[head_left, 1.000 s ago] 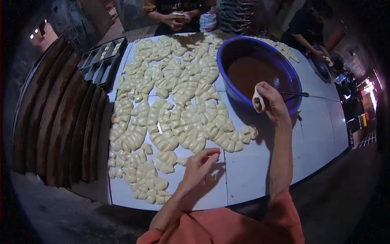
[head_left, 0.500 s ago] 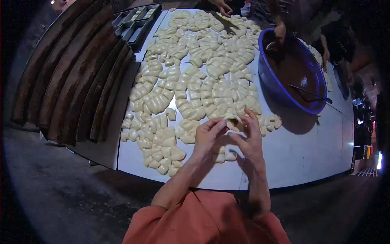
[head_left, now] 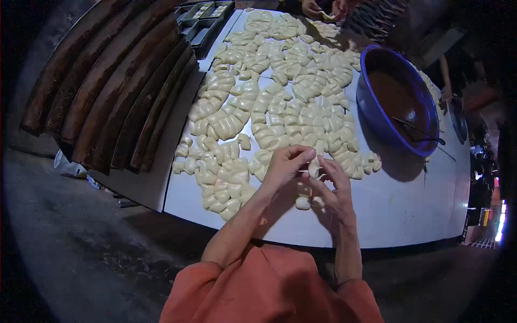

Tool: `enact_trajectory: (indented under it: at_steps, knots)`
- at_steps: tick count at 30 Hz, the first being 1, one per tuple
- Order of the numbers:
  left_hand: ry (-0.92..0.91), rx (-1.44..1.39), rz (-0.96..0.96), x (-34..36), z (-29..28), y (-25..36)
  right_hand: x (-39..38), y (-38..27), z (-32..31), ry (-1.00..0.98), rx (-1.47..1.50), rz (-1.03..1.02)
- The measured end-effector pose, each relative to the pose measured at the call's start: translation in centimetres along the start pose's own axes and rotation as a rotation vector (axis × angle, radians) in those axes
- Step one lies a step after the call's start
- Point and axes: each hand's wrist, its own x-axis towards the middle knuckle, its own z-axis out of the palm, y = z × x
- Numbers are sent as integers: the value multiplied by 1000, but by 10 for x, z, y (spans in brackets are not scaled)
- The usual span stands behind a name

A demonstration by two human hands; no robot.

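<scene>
My left hand (head_left: 284, 168) and my right hand (head_left: 336, 189) meet over the near part of the table, both closed on one small piece of pale dough (head_left: 314, 169). Thumbs and fingertips pinch it from either side, and it looks folded together; what it holds inside cannot be seen. Under my hands lie a few loose dough pieces (head_left: 302, 203) on the white tabletop. Just beyond spreads a broad layer of glossy, cream-coloured dough pieces (head_left: 296, 118), set close together in rows.
A blue basin (head_left: 371, 116) of brown filling stands at the right, a long-handled utensil (head_left: 412, 125) leaning in it. Dark curved troughs (head_left: 107, 81) are stacked at the left. Metal tins (head_left: 207, 27) sit at the far left corner. Co-workers' hands (head_left: 312, 9) work at the far edge.
The dough between my fingers was spread open with brown inside; its edges are now drawn together. A co-worker's hand has left the basin. The whole view has shifted slightly.
</scene>
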Motion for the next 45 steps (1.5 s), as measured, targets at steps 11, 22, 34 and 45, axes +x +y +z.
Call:
enact_trajectory:
  at_steps: [11, 22, 34, 45]
  knots:
    - [-207, 79, 172, -27, 17, -22, -9, 35, 30, 508, -106, -279]
    - [-223, 181, 17, -40, 21, -30, -51, 14, -16, 75, -415, -218]
    - [-223, 1260, 490, -38, 5, -60, -53, 25, -23, -208, -555, 36]
    - [-219, 1261, 348, -94, -22, -48, -66, 8, -5, -416, -599, -4]
